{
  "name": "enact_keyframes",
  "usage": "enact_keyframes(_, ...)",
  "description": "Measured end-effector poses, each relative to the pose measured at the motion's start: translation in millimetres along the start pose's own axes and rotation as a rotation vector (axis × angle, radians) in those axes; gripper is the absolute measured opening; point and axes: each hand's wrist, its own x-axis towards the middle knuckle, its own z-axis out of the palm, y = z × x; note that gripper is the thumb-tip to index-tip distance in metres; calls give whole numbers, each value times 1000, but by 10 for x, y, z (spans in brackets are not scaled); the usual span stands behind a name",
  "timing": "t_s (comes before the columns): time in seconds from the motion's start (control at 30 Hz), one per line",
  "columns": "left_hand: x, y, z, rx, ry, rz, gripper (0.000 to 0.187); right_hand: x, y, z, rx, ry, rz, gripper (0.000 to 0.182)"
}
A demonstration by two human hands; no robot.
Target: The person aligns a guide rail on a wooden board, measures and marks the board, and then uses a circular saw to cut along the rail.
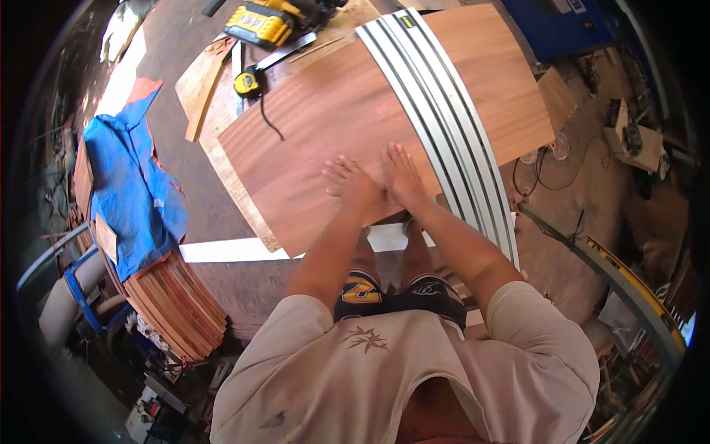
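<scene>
A wide reddish-brown wooden panel [310,126] lies flat in front of me. My left hand [353,183] rests on it with the fingers spread. Close beside it, my right hand [401,174] also lies flat on the panel, fingers stretched out, just left of a long silver guide rail [451,118]. The rail lies across the panel and reaches past its near edge. Neither hand holds anything. Under the panel's left side, the edge of a paler board [240,192] shows.
A yellow and black power tool [260,26] and a yellow tape measure [247,84] lie beyond the panel. Blue cloth [133,185] and stacked wood strips [177,303] are at left. A blue case [562,29] stands upper right; cables [547,181] lie at right.
</scene>
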Motion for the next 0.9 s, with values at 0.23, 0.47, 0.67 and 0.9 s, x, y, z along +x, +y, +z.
enact_keyframes(0.23,-88,-386,121,-7,172,322,105,342,-222,-21,-220,-261,100,57)
enact_keyframes(0.47,12,-1663,75,-26,335,666,76,540,-536,-76,-382,-472,163,74)
enact_keyframes(0.67,590,-2264,-380,-188,602,301,75,632,-782,-21,-459,-559,278,112)
enact_keyframes(0.9,1922,-1700,-1854,-277,855,449,88,675,-788,-31,-548,-610,261,119)
